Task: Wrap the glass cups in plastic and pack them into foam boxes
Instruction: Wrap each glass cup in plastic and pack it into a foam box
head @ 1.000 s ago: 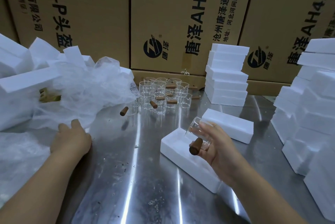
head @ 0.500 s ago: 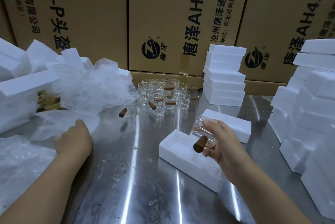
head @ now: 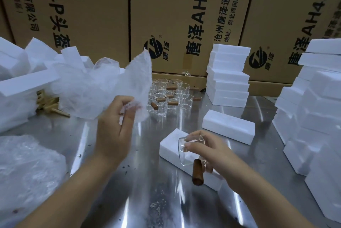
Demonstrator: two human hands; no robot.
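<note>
Left grip (head: 114,128) held up off worktop (head: 103,181), fingers pinching plastic sheet (head: 110,85). Right grip (head: 210,154) curled round glass cup (head: 186,151), tilted, just above foam box (head: 169,147). Cartons (head: 184,15) beyond read "唐泽AH4.0".

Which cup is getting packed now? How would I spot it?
Look at the shiny metal table, then the foam box lying nearest the person. Just above it, the right hand holds one glass cup with a brown wooden handle. It is the only cup lifted up; the other cups stand together at the table's back.
</note>
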